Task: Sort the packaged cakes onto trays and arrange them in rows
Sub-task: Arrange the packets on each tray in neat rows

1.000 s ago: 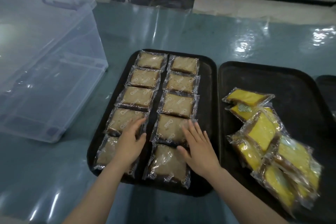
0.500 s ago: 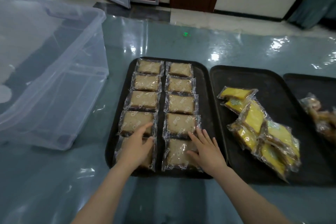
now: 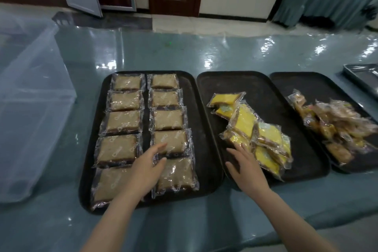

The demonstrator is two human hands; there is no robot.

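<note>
The left black tray (image 3: 199, 120) holds several brown packaged cakes (image 3: 168, 120) laid flat in two rows. My left hand (image 3: 146, 170) hovers open over the gap between the nearest packs, holding nothing. The middle black tray (image 3: 272, 96) carries a loose heap of yellow packaged cakes (image 3: 255, 131). My right hand (image 3: 246, 164) is spread open over that tray's near left part, fingertips at the heap's near edge. A third black tray (image 3: 306, 82) on the right bears a pile of mixed brown and yellow packs (image 3: 335, 127).
A large clear plastic bin (image 3: 32, 108) stands at the left on the glossy teal table (image 3: 204, 55). A metal tray (image 3: 362, 77) pokes in at the far right edge. Doors and draped chairs stand behind the table.
My right hand left the brown cakes and moved right onto the middle tray by the yellow heap. My left hand shifted right toward the tray's middle. The view swung right, showing the third tray.
</note>
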